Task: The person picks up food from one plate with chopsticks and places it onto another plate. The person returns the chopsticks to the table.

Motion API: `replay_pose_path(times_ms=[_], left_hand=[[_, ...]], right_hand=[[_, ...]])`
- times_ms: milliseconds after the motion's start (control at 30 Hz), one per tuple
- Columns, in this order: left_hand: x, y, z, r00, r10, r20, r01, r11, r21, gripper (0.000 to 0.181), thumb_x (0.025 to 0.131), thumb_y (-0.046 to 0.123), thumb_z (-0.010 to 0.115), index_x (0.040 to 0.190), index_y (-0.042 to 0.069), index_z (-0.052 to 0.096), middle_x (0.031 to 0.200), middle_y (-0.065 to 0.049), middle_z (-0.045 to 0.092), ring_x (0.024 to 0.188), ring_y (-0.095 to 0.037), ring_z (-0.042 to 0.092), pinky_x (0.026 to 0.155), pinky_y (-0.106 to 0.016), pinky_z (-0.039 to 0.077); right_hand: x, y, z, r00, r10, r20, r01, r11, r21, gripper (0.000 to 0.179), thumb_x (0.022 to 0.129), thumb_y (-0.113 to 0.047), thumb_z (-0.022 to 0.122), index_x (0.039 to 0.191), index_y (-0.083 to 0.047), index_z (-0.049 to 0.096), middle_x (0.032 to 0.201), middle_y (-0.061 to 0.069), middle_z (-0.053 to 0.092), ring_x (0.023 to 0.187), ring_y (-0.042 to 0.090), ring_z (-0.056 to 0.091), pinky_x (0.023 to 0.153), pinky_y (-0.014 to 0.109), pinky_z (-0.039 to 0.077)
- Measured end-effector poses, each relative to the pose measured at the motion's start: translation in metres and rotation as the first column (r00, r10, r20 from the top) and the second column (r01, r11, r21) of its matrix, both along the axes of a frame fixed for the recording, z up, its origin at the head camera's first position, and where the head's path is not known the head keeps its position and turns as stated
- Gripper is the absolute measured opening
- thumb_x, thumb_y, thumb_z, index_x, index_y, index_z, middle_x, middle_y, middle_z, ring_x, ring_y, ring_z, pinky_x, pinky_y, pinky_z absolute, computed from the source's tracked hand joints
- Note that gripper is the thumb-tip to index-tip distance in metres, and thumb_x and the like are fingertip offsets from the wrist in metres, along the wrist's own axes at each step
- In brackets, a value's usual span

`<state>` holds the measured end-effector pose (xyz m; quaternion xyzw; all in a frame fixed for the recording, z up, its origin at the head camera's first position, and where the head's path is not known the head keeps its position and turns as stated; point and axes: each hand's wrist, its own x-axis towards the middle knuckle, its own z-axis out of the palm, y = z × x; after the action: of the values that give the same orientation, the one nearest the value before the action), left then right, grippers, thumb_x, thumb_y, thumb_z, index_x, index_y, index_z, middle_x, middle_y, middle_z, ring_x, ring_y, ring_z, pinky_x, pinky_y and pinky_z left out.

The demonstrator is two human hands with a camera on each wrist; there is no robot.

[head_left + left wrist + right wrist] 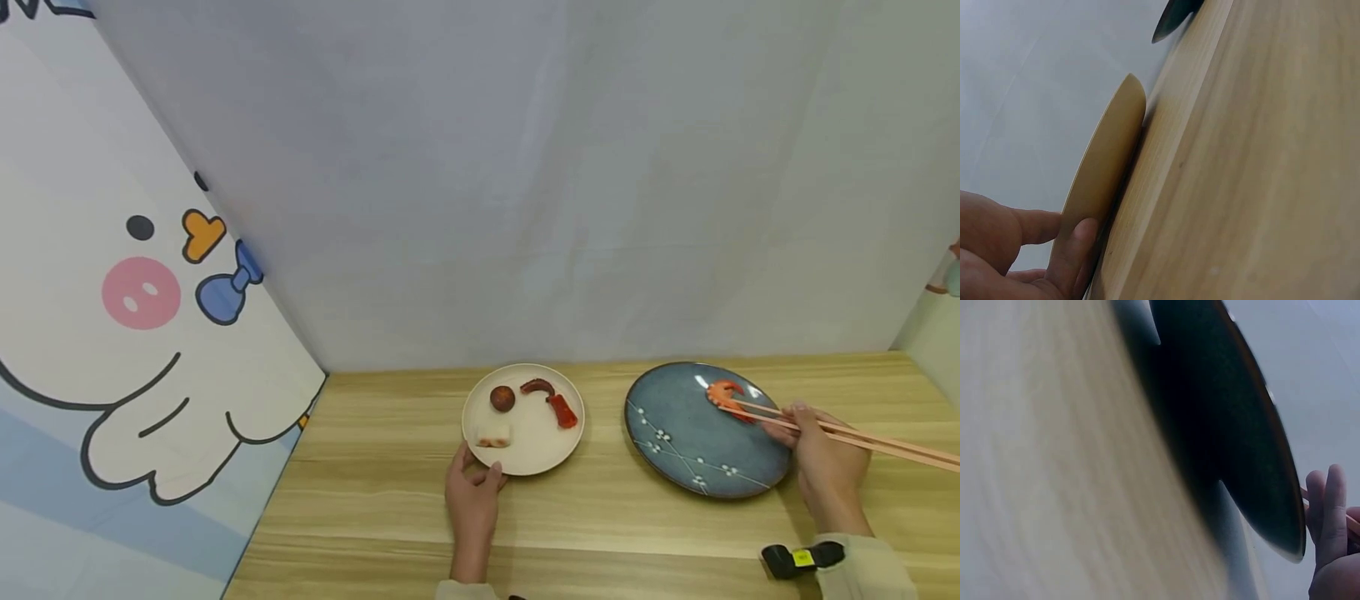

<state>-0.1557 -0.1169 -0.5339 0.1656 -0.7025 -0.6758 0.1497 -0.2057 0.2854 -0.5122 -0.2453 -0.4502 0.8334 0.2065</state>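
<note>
Fingers of the right hand (828, 460) pinch chopsticks (911, 450), tips at the orange crab-shaped piece (722, 393) on the blue plate (705, 437) — a pick-up, I judge, wanting an even squeeze next — while the left hand (472, 502) grips the pale plate (536, 448).

2 pale cream sleeves (866, 571); on the right, 1 black wrist device (782, 562) with 1 yellow label (802, 557)

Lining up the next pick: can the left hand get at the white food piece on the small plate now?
Probably yes: the left hand holds the small plate close to the white food piece, with nothing visible between, though it may need to let go.
</note>
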Motion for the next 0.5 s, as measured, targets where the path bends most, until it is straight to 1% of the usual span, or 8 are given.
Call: replay_pose_path(times_ms=[233, 433, 500], left_hand=[[-0.0005, 0.0006, -0.0008, 1.000, 0.000, -0.001, 0.000, 1.000, 0.000, 0.067, 0.094, -0.015, 0.067, 0.153, -0.020, 0.036, 0.132, -0.034, 0.055, 0.081, -0.027, 0.071, 0.068, -0.024, 0.066], [-0.0004, 0.0007, -0.0017, 1.000, -0.003, 0.001, 0.003, 1.000, -0.008, 0.066, 0.094, -0.015, 0.068, 0.153, -0.019, 0.037, 0.131, -0.033, 0.056, 0.081, -0.030, 0.071, 0.068, -0.024, 0.066], [-0.0002, 0.0005, -0.0025, 1.000, -0.002, -0.001, 0.002, 1.000, -0.011, 0.066, 0.094, -0.015, 0.068, 0.153, -0.019, 0.036, 0.131, -0.033, 0.056, 0.082, -0.031, 0.072, 0.068, -0.024, 0.066]], right_hand=[[-0.0004, -0.0002, -0.0015, 1.000, -0.004, 0.021, 0.003, 1.000, 0.019, 0.027, 0.104, -0.002, 0.062, 0.083, -0.008, 0.078, 0.075, 0.004, 0.074, 0.057, 0.013, 0.074, 0.057, 0.021, 0.064], [-0.0020, 0.0004, -0.0022, 1.000, 0.000, 0.001, 0.000, 1.000, 0.028, 0.026, 0.104, -0.001, 0.062, 0.084, -0.007, 0.078, 0.074, 0.005, 0.074, 0.057, 0.015, 0.074, 0.057, 0.021, 0.064], [-0.0026, 0.0004, -0.0029, 1.000, 0.003, 0.013, -0.003, 0.999, 0.043, 0.025, 0.104, -0.002, 0.063, 0.084, -0.008, 0.077, 0.074, 0.003, 0.074, 0.056, 0.014, 0.074, 0.057, 0.021, 0.064]])
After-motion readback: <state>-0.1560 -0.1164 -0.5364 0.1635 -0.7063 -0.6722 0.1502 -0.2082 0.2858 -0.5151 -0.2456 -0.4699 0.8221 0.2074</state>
